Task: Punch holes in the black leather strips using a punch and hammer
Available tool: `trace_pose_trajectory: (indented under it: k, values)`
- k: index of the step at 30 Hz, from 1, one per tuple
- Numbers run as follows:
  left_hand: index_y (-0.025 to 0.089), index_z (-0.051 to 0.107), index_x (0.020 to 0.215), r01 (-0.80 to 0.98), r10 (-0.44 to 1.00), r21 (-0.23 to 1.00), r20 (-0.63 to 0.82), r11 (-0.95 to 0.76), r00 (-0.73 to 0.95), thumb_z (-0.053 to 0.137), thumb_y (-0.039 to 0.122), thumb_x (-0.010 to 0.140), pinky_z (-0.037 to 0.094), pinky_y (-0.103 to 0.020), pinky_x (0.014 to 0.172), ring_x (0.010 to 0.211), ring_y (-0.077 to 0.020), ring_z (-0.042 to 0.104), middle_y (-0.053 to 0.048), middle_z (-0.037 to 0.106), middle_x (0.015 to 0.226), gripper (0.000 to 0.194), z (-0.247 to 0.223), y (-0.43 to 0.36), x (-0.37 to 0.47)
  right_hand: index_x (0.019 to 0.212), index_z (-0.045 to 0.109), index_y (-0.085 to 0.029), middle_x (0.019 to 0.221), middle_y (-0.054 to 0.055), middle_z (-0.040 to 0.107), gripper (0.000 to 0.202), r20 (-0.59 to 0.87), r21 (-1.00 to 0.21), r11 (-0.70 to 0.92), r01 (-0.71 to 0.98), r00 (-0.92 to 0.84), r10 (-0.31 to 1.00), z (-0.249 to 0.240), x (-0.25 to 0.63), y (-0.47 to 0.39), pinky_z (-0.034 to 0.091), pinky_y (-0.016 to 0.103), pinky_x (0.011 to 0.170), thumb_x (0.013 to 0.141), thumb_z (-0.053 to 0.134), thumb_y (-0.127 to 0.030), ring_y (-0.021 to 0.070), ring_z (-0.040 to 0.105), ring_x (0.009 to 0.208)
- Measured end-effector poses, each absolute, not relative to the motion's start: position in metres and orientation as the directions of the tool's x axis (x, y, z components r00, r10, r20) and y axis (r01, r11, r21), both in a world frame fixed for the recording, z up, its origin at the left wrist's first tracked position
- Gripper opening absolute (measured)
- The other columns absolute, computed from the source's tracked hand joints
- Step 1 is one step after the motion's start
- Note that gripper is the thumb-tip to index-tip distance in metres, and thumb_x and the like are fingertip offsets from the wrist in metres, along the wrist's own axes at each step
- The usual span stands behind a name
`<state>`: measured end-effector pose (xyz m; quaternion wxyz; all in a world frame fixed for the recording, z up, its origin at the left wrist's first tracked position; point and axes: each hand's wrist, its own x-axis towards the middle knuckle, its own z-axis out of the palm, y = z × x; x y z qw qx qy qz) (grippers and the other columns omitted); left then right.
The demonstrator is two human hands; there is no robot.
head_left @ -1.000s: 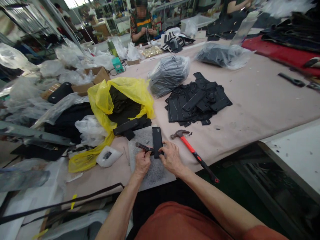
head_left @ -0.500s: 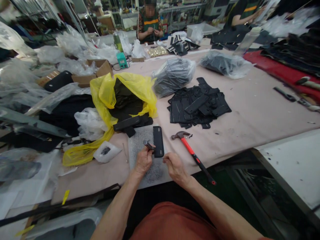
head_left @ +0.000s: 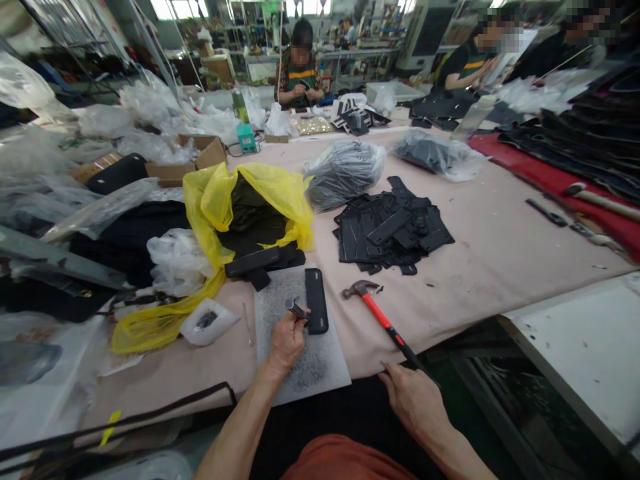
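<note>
In my left hand [head_left: 287, 343] is a short metal punch-like tool [head_left: 299, 309], held at the left edge of a flat black strip [head_left: 317, 300] with slots near its ends. The strip lies on a speckled pale board [head_left: 333, 360]. My right hand [head_left: 413, 393] is at the table's front edge, close by the handle of a claw hammer [head_left: 379, 311] with a red and black grip. Its thumb and finger are drawn together; what they hold, if anything, I cannot make out. The hammer lies on the table, head away from me.
A pile of black pieces [head_left: 395, 230] lies beyond the hammer. Left of it stands a yellow bag [head_left: 200, 200] with dark material; filled clear bags [head_left: 345, 173] lie behind. A white surface [head_left: 585, 340] is at right. A co-worker [head_left: 300, 70] sits across the table.
My right hand has moved from beside the black strip, right and toward me, to the hammer's handle end. My left hand keeps the metal tool at the strip. The view has tilted up slightly.
</note>
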<state>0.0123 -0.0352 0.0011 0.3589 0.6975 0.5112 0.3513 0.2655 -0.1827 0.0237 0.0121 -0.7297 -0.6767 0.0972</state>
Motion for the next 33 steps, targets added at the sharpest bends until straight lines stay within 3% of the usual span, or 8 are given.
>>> trace_pose_trajectory:
  k: [5,11,15,18,23,26,30,33]
  values:
    - [0.020,0.064,0.105,0.454,0.965,0.861,0.143,-0.230,0.218,0.045,0.016,0.088,0.055,-0.034,0.085,0.094,-0.0195,0.068,-0.006,0.072,0.103,0.026,0.001,-0.036,0.013,0.071,0.047,-0.022,0.071,0.005,0.060,0.015,0.121,-0.340,-0.104,0.934,0.153,0.981,0.052,0.213,-0.105,0.036,0.031,0.065,0.083,0.054,-0.025,0.0205,0.056,0.070]
    - [0.020,0.065,0.104,0.463,0.960,0.850,0.160,-0.253,0.231,0.044,0.018,0.089,0.055,-0.036,0.087,0.096,-0.0207,0.068,-0.006,0.072,0.102,0.026,0.003,-0.034,0.012,0.070,0.049,-0.023,0.065,0.000,0.059,0.011,-0.029,-0.691,-0.151,0.707,0.182,0.983,0.043,0.175,-0.051,0.034,0.026,0.058,0.080,0.053,-0.021,0.0161,0.055,0.061]
    - [0.020,0.065,0.104,0.457,0.961,0.854,0.161,-0.250,0.225,0.044,0.018,0.089,0.054,-0.036,0.088,0.097,-0.0208,0.067,-0.007,0.072,0.102,0.026,0.004,-0.033,0.012,0.069,0.050,-0.023,0.061,-0.002,0.057,0.016,-0.067,-0.811,-0.163,0.561,0.188,0.980,0.040,0.186,-0.072,0.035,0.025,0.057,0.084,0.051,-0.029,0.0150,0.053,0.059]
    - [0.019,0.066,0.102,0.426,0.966,0.874,0.160,-0.234,0.203,0.045,0.019,0.089,0.055,-0.035,0.087,0.096,-0.0202,0.067,-0.006,0.072,0.100,0.025,0.005,-0.035,0.013,0.072,0.051,-0.022,0.061,-0.002,0.057,0.013,-0.067,-0.826,-0.164,0.539,0.195,0.978,0.044,0.197,-0.080,0.036,0.025,0.057,0.085,0.049,-0.027,0.0151,0.053,0.059]
    - [0.018,0.067,0.098,0.444,0.977,0.874,0.211,-0.196,0.015,0.046,0.025,0.090,0.055,-0.036,0.087,0.094,-0.0213,0.068,-0.007,0.072,0.097,0.024,0.010,-0.041,0.005,0.078,0.056,-0.021,0.077,0.003,0.062,0.011,0.127,-0.748,0.083,0.659,0.018,0.992,0.050,0.186,-0.039,0.038,0.026,0.069,0.084,0.047,-0.017,0.0167,0.056,0.074]
    - [0.018,0.067,0.097,0.487,0.972,0.859,0.221,-0.156,-0.078,0.047,0.027,0.090,0.055,-0.036,0.084,0.092,-0.0223,0.068,-0.007,0.073,0.095,0.024,0.011,-0.045,-0.006,0.079,0.056,-0.020,0.082,0.003,0.064,0.011,0.129,-0.686,0.164,0.709,-0.104,0.986,0.048,0.168,-0.009,0.036,0.026,0.071,0.083,0.048,-0.015,0.0164,0.057,0.079]
    - [0.019,0.069,0.096,0.462,0.976,0.882,0.173,-0.092,-0.135,0.048,0.028,0.089,0.054,-0.036,0.085,0.092,-0.0229,0.068,-0.007,0.073,0.093,0.024,0.008,-0.050,-0.016,0.079,0.056,-0.020,0.075,0.001,0.063,0.010,0.069,-0.684,0.136,0.717,-0.122,0.990,0.040,0.156,0.008,0.033,0.025,0.065,0.080,0.049,-0.013,0.0153,0.056,0.071]
    - [0.018,0.070,0.095,0.303,0.977,0.953,0.071,-0.007,-0.203,0.053,0.032,0.087,0.053,-0.037,0.086,0.093,-0.0237,0.067,-0.008,0.073,0.094,0.023,0.006,-0.052,-0.016,0.078,0.056,-0.021,0.068,0.000,0.061,0.010,0.033,-0.689,0.085,0.720,-0.086,0.996,0.035,0.156,0.010,0.032,0.025,0.060,0.078,0.049,-0.013,0.0146,0.055,0.065]
